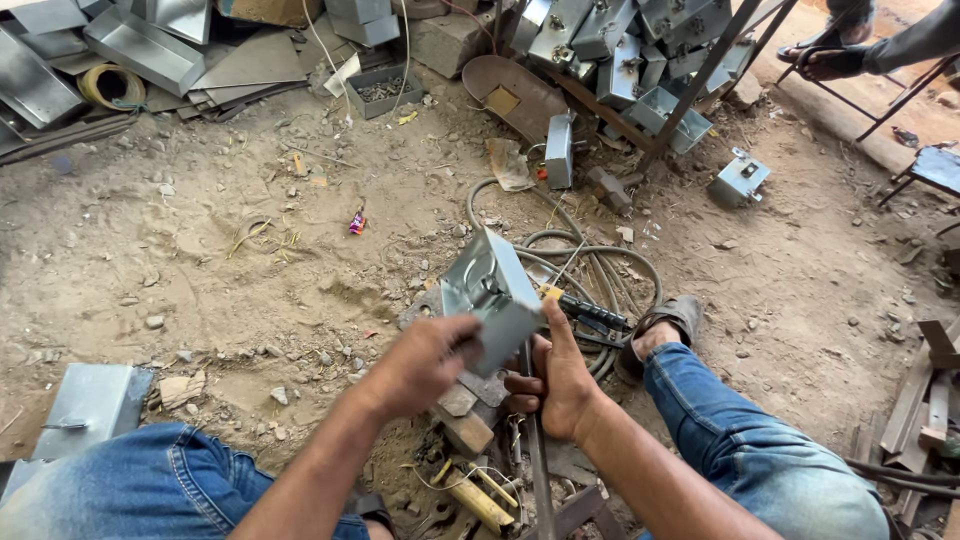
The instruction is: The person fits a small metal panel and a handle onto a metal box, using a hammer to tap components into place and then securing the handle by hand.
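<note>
Galvanised sheet-metal box (492,296), open-faced and silvery grey, is being held tilted at the middle of the view, above the dusty ground (200,250) and between the person's knees. Left hand (425,362) is closing around the box's lower left edge, fingers wrapped over the rim, so the open side is turning up toward the camera and the inside is showing. Right hand (560,385) is pressing its thumb up against the box's lower right corner while its other fingers are curling around an upright dark steel bar (535,450); this hand seems to be steadying the box against the bar, though whether box and bar are touching is hidden by the hands. Just beyond the thumb a black-handled tool (592,310) is lying across coiled grey cables (600,270), close at hand. A heap of similar silvery boxes (620,50) is lying well apart at the top, and one more (740,180) is sitting alone on the dirt. A yellow-handled tool (478,497) is lying below the hands.
</note>
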